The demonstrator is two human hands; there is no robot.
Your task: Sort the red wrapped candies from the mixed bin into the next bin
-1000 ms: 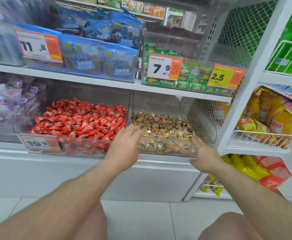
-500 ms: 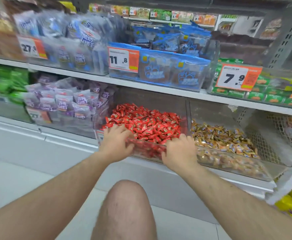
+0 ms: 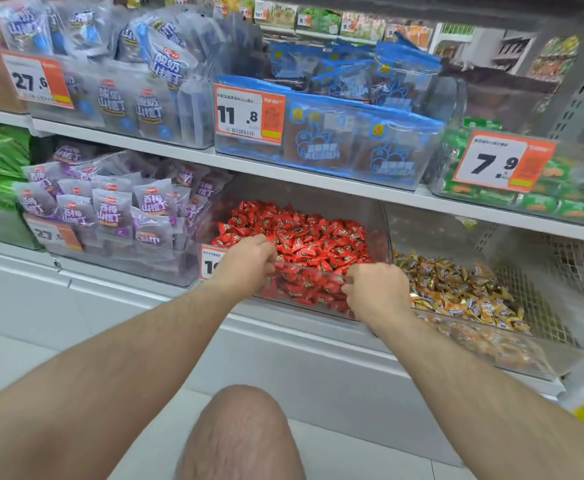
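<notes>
Red candies [image 3: 304,237]: small glossy red wrappers with a dark mark on each, twisted or pinched at the ends; heaped high in a clear bin on the lower shelf; more show through the bin's front wall
Red bin [image 3: 370,220]: clear plastic, tall back and side walls, low front lip; a white and orange price tag [image 3: 210,263] on its front left corner, partly hidden by the left hand
Left hand [image 3: 247,261]: fingers curled over the front lip of the red bin, gripping it at the left end; fingertips in among the candies
Right hand [image 3: 375,289]: fingers curled over the same lip, gripping it at the right end; the two hands well apart along the lip
Gold bin [image 3: 512,355]: clear, just beside the red bin on its right; holds gold and orange wrapped candies [image 3: 456,289] lying lower than the red heap; whether any red ones lie among them I cannot tell
Purple bin [image 3: 117,261]: left of the red bin; packed with grey-purple pouches [image 3: 110,213] standing upright; tag reads 27
Upper shelf [image 3: 283,168]: a clear bin of blue packs [image 3: 335,143] tagged 11.8 above the red bin; green packs [image 3: 526,199] tagged 7.9 to its right; pale pouches [image 3: 138,98] tagged 27.6 to its left
Knee [image 3: 242,431]: bare, low in the middle, between the two forearms
</notes>
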